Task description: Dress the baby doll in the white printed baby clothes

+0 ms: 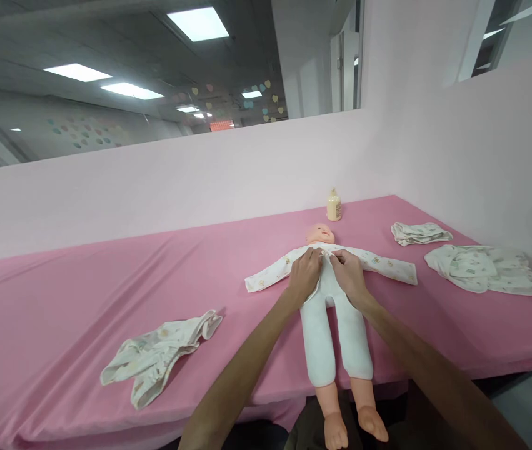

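Observation:
A baby doll [321, 234] lies on its back on the pink table [82, 300], head toward the wall, bare feet hanging over the near edge. It wears white trousers and a white printed top [387, 265] with sleeves spread out to both sides. My left hand [306, 275] pinches the top's left front edge at the doll's chest. My right hand [349, 275] pinches the right front edge next to it. Both hands meet just below the doll's neck.
A crumpled printed garment [157, 356] lies at the near left. A folded garment [418, 233] and a larger spread one [486, 269] lie at the right. A small cream bottle [334, 205] stands by the pink wall behind the doll.

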### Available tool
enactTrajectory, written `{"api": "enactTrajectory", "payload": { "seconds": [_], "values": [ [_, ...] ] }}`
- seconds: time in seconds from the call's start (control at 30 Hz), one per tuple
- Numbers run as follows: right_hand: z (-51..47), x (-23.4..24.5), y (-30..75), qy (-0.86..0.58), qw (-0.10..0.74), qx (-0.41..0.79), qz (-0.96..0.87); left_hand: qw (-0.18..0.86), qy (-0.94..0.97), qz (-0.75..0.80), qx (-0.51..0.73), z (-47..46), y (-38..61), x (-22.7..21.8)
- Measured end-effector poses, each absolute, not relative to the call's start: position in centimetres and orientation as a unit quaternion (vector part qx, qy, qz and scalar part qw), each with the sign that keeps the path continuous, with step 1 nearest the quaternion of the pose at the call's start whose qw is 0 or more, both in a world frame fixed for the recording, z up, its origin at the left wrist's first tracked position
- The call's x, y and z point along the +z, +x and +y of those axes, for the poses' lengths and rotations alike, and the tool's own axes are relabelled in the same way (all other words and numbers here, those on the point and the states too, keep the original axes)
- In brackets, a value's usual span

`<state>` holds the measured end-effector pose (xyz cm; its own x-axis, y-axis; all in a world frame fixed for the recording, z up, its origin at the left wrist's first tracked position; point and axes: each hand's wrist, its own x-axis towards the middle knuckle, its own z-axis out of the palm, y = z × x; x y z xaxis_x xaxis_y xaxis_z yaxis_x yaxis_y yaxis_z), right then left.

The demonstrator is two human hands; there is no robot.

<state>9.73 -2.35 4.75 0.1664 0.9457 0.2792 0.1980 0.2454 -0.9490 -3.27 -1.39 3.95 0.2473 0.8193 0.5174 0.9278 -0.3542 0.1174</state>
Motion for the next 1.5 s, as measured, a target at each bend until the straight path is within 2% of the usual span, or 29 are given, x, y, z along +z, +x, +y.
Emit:
{"api": "enactTrajectory", "payload": {
  "seconds": [0.7, 1.0, 1.2, 1.37, 1.5],
  "values": [
    [-2.3, 4.3, 9.6, -0.514, 0.583, 0.321, -0.541, 0.109, -0.808, -0.534, -0.224, -1.7, -3.3, 4.4],
    [-2.3, 4.2, 9.3, -0.526, 0.582, 0.302, -0.542, 0.173, -0.817, -0.519, -0.179, -2.0, -3.2, 4.2],
    [-3.1, 3.6, 9.0, -0.514, 0.564, 0.265, -0.589, 0.174, -0.821, -0.516, -0.168, -2.3, -3.1, 4.5],
    [-3.3, 2.8, 8.9, -0.487, 0.554, 0.167, -0.654, 0.136, -0.819, -0.518, -0.206, -2.3, -3.2, 4.5],
    [-3.3, 2.3, 8.8, -0.489, 0.540, 0.126, -0.674, 0.027, -0.807, -0.516, -0.287, -2.3, -3.3, 4.6]
  ]
}}
